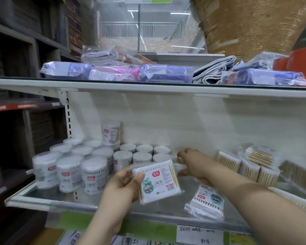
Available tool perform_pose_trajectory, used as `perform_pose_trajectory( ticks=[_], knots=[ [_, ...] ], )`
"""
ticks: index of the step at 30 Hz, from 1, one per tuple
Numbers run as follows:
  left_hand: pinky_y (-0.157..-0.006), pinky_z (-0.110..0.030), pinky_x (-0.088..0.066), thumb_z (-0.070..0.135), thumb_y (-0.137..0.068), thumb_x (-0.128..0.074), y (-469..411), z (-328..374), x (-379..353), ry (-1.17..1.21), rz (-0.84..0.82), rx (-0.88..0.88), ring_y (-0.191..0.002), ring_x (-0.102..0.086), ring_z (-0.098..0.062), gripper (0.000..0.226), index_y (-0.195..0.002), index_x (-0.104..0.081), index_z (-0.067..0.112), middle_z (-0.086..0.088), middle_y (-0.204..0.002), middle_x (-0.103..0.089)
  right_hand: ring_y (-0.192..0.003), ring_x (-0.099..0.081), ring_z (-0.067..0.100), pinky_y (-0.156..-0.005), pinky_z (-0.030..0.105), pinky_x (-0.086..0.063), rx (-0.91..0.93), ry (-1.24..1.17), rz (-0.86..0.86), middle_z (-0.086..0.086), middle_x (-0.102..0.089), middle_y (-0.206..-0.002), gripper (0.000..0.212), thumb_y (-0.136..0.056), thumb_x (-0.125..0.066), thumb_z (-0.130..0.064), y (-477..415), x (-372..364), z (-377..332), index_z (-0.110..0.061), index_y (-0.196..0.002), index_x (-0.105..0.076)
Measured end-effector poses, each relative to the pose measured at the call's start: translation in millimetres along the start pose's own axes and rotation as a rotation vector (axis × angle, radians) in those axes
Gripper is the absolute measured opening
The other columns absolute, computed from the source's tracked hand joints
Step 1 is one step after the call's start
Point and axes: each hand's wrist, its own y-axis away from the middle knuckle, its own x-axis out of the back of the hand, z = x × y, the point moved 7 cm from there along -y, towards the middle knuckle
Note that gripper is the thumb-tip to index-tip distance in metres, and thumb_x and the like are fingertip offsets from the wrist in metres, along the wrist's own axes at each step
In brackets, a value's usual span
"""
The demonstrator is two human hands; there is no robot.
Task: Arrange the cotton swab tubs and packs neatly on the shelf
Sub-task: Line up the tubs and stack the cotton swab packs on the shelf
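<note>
My left hand [124, 184] holds a flat cotton swab pack [157, 181] with a cartoon label, tilted above the front of the shelf [42, 197]. My right hand [189, 161] reaches deeper in and grips another swab pack [177, 160] standing just right of the small tubs [141, 154]. Larger round tubs [69, 168] fill the shelf's left side, with one tub [111, 132] stacked on top at the back. One more labelled pack [207, 200] lies flat at the front right. Upright packs of wooden swabs [247, 167] stand at the right.
The upper shelf [148, 89] overhangs close above and carries bagged cloths [117, 73]. A perforated upright [68, 114] bounds the left side. A price strip with a handwritten label [200, 235] runs along the front edge. Dark shelving stands to the left.
</note>
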Motion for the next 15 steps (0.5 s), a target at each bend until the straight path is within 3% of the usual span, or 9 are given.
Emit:
perform_pose_trajectory(
  ticks=[7, 11, 13, 15],
  knots=[
    [-0.071, -0.037, -0.060, 0.006, -0.091, -0.055, 1, 2, -2, 0.005, -0.013, 0.004, -0.086, -0.073, -0.023, 0.017, -0.105, -0.064, 0.010, -0.007, -0.093, -0.076, -0.100, -0.057, 0.033, -0.077, 0.037, -0.049, 0.081, 0.229, -0.069, 0.014, -0.053, -0.114, 0.059, -0.089, -0.055, -0.028, 5, 1, -15, -0.023, -0.140, -0.026],
    [-0.078, -0.041, -0.058, 0.009, -0.090, -0.057, 2, 1, 0, 0.006, -0.021, 0.014, -0.086, -0.073, -0.023, 0.017, -0.105, -0.064, 0.012, -0.006, -0.093, -0.076, -0.087, -0.055, 0.028, -0.068, 0.033, -0.044, 0.013, 0.189, -0.100, 0.011, -0.052, -0.110, 0.060, -0.088, -0.054, -0.023, 10, 4, 1, -0.030, -0.140, -0.025],
    [-0.077, -0.040, -0.059, 0.010, -0.090, -0.057, 2, 1, 1, 0.016, -0.028, 0.023, -0.086, -0.073, -0.024, 0.017, -0.106, -0.063, 0.012, -0.007, -0.095, -0.076, -0.079, -0.049, 0.023, -0.069, 0.031, -0.042, -0.003, 0.122, -0.107, 0.009, -0.050, -0.109, 0.063, -0.089, -0.050, -0.020, 16, 8, 8, -0.043, -0.141, -0.024],
    [-0.073, -0.037, -0.060, 0.011, -0.090, -0.057, 2, 1, 0, 0.017, -0.034, 0.030, -0.087, -0.073, -0.024, 0.018, -0.106, -0.063, 0.010, -0.008, -0.096, -0.075, -0.078, -0.047, 0.022, -0.073, 0.031, -0.043, 0.002, 0.081, -0.089, 0.006, -0.049, -0.105, 0.053, -0.092, -0.045, -0.022, 23, 14, 13, -0.047, -0.137, -0.032]
  ],
)
